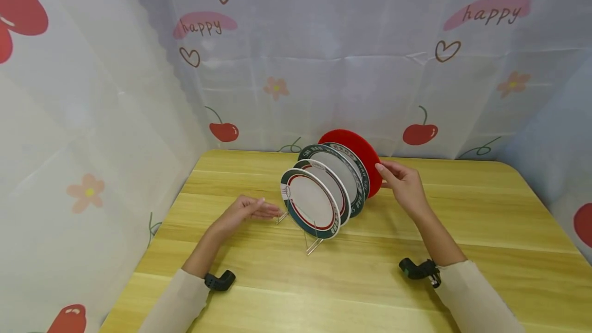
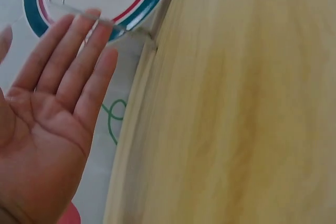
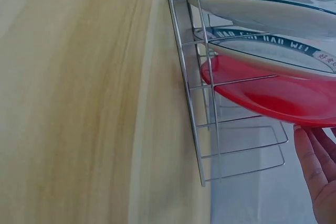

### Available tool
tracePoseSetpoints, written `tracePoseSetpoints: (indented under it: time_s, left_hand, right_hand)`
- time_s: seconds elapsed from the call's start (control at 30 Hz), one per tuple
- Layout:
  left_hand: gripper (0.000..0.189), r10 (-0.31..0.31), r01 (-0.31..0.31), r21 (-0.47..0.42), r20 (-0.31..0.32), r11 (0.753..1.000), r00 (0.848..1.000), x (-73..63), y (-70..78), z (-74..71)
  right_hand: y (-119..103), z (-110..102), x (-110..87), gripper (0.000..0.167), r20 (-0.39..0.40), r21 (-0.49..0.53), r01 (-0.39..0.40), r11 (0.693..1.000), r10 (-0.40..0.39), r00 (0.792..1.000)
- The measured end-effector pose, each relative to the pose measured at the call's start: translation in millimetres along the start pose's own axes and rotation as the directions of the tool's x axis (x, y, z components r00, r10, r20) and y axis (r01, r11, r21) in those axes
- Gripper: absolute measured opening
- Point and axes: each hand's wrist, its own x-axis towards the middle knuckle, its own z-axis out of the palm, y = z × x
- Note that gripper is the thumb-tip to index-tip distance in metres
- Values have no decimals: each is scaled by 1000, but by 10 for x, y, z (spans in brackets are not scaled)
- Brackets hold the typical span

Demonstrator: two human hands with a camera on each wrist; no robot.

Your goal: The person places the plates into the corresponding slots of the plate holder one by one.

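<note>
A wire dish rack [image 3: 190,85] holds several plates upright in a row. At the back stands a red plate [image 1: 366,152], its right edge pinched by my right hand [image 1: 404,185], with the thumb in front and the fingers behind. Ahead of it lean white plates with dark green rims, the front plate [image 1: 311,204] having a red inner ring. My left hand [image 1: 242,214] lies beside the front left of the rack with fingers extended. In the left wrist view its fingertips [image 2: 93,15] meet the rack's wire; the palm is bare. The right wrist view shows red plate and rack low down.
The wooden table [image 1: 370,292] carries the rack near its back edge. A white curtain [image 1: 324,91] printed with cherries hangs behind and at the sides. Black cameras [image 1: 418,270] are strapped to both wrists.
</note>
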Motion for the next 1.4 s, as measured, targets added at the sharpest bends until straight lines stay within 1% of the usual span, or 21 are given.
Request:
tracePoseSetpoints:
  time_s: [0.07,0.13,0.2,0.23,0.3,0.33,0.37,0.43,0.5,0.53,0.6,0.63,0.7,0.83,0.9,0.97,1.03,1.1,1.2,1.27,1.4]
  left_hand:
    - [43,1,0,-8,86,1000,996,-10,5,-5]
    - [44,7,-4,-18,150,1000,989,-15,11,-11]
    - [46,12,-9,-21,158,1000,987,-16,15,-20]
    - [47,15,-12,-21,136,1000,991,-13,22,-24]
    - [50,20,-20,-19,36,1000,999,1,38,-37]
    - [53,21,-22,-24,-35,999,999,16,48,-47]
    - [54,24,-27,-30,-110,999,994,38,61,-58]
    - [56,22,-33,-41,-257,999,966,102,90,-80]
    - [57,11,-48,-95,-362,994,932,201,123,-95]
    - [57,7,-63,-130,-389,990,921,261,146,-100]
    - [56,-15,-71,-196,-408,978,913,398,191,-102]
    - [58,-27,-68,-221,-402,973,915,471,209,-100]
    - [60,-54,-32,-221,-375,975,926,607,235,-87]
    - [64,-115,84,-127,-264,988,957,809,232,-17]
    - [69,-135,118,-98,-195,988,971,874,224,42]
    - [76,-142,132,-79,-135,988,981,921,223,104]
    - [83,-133,126,-86,-75,988,988,952,220,163]
    - [87,-114,110,-99,-34,989,993,966,219,216]
    - [85,-87,84,-141,-11,986,996,964,220,278]
    - [82,-76,71,-156,-25,985,997,951,218,308]
    - [77,-85,73,-186,-60,980,995,894,199,369]
  right_hand:
    - [8,-11,25,50,3,1,-4,1000,4,1000]
    - [16,-22,39,51,4,7,-16,1000,16,1000]
    - [21,-20,35,52,-11,15,-25,1000,26,1000]
    - [15,-9,20,53,-32,21,-35,999,36,999]
    - [-12,31,-44,55,-91,41,-54,998,58,994]
    - [-29,59,-88,57,-120,52,-63,997,69,990]
    - [-46,90,-137,58,-142,59,-71,996,79,987]
    - [-95,162,-251,61,-164,85,-89,992,102,981]
    - [-142,242,-358,63,-141,115,-104,988,120,983]
    - [-171,288,-410,66,-123,123,-109,986,124,985]
    - [-231,386,-509,69,-97,148,-121,982,136,986]
    - [-259,437,-557,71,-87,157,-124,980,139,986]
    - [-314,536,-642,73,-80,163,-128,978,142,987]
    - [-400,692,-766,75,-74,179,-119,977,134,988]
    - [-426,746,-796,74,-66,189,-117,975,131,989]
    - [-441,789,-806,74,-57,190,-119,975,132,990]
    - [-446,819,-806,73,-45,175,-130,976,140,989]
    - [-444,835,-801,72,-38,152,-144,978,151,988]
    - [-442,838,-796,72,-31,117,-158,981,162,986]
    - [-437,829,-786,72,-29,107,-162,981,166,986]
    - [-410,789,-747,74,-24,90,-197,976,200,979]
